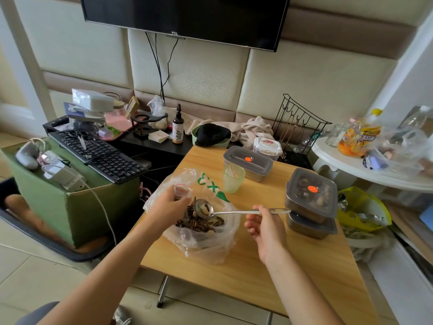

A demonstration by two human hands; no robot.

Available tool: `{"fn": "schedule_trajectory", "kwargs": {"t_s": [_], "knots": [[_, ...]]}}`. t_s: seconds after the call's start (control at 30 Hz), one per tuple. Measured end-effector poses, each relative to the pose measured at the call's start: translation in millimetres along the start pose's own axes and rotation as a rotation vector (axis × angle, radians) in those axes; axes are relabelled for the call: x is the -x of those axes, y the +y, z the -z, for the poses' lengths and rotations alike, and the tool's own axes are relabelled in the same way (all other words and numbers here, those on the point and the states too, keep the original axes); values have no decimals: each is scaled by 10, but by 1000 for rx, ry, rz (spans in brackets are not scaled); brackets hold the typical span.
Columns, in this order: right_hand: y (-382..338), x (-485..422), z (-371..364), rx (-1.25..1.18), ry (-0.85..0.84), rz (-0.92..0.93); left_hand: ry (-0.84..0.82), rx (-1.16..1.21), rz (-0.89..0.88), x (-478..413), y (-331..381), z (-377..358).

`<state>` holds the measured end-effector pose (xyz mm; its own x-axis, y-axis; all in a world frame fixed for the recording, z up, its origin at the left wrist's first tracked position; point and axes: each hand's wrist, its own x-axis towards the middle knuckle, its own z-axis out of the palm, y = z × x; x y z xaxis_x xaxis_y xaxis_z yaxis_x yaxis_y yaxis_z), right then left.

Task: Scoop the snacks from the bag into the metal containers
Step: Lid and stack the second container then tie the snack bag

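Observation:
A clear plastic bag (210,245) with green print lies open on the wooden table (246,273); striped sunflower seeds (199,225) fill its bottom. My left hand (168,205) grips the bag's rim on the left side and holds it open. My right hand (264,227) holds the long handle of a metal ladle (206,208), whose bowl hangs just above the seeds. Two lidded metal containers are stacked at the right: the upper container (311,195) shows dark snacks through its lid, and the lower container (309,227) sits under it. A third lidded metal container (248,163) stands further back.
A green plastic cup (233,178) stands behind the bag. A white lidded tub (268,147) sits beyond the far container. A keyboard (98,153) on a green box is to the left. A white round table (375,165) with snack bags and a yellow bag (363,209) crowd the right.

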<state>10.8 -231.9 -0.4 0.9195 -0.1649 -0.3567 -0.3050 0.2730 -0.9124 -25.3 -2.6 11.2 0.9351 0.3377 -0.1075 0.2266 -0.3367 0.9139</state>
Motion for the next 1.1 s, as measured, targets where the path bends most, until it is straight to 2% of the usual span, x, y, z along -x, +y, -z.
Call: {"fn": "schedule_trajectory", "kwargs": {"t_s": [0.1,0.17,0.3,0.43,0.57,0.73,0.87,0.97,1.1], "knots": [[-57,166,-69,184,-33,303,43,-122,45,-13,-23,34],[-77,239,-113,392,-74,588,72,-218,46,-20,-62,37],[-22,241,-178,705,-251,1102,166,-416,-6,-9,-84,15],[2,251,-243,826,-292,1282,290,-589,30,60,-33,-6],[-32,253,-282,836,-271,1328,176,-486,209,35,-129,28],[-74,261,-303,834,-272,1335,123,-110,265,46,-79,5],[-59,254,-320,809,-270,1328,93,207,229,87,34,-55],[-30,207,-294,756,-195,1199,84,300,173,88,87,-94],[-80,188,-247,647,-48,841,59,225,80,82,78,-126]]}}
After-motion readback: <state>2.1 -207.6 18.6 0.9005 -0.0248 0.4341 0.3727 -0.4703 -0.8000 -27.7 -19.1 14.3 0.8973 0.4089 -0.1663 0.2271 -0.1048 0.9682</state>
